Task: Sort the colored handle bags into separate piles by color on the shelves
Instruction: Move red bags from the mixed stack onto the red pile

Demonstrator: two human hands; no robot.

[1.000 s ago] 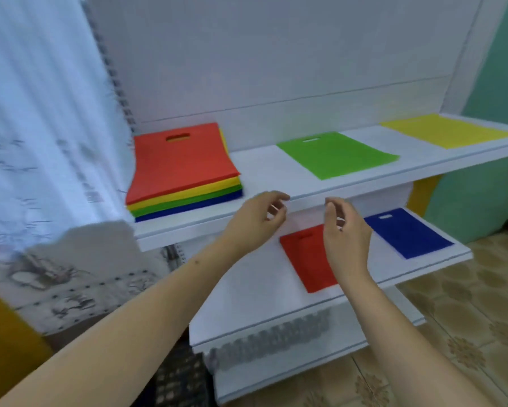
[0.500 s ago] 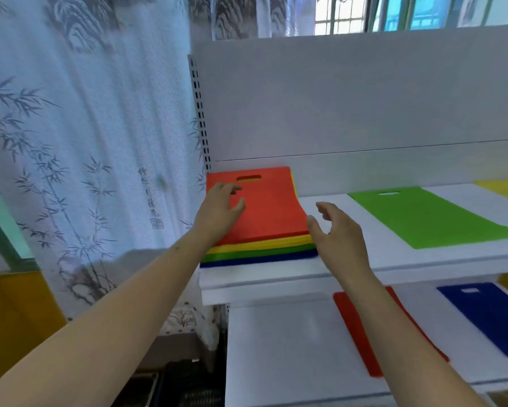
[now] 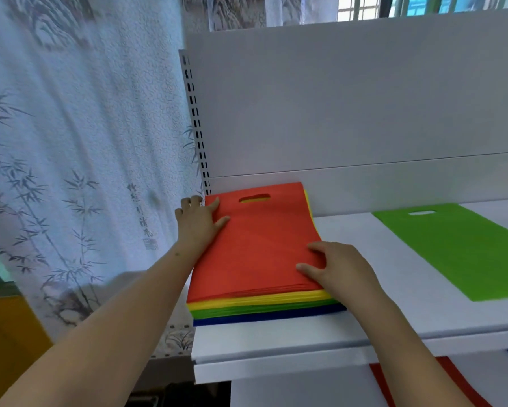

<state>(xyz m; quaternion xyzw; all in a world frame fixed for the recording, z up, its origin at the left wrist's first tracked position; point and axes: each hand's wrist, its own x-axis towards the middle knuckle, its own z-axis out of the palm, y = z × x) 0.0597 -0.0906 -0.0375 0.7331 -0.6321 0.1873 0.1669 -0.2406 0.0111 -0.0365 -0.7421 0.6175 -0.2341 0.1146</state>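
Single head-worn view, angled forward and down, close over the upper shelf [image 3: 276, 339].

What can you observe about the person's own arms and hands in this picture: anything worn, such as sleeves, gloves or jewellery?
Both forearms are bare up to the frame edge; no sleeves show. The left hand and right hand wear no gloves, and no rings, watch or bracelets show.
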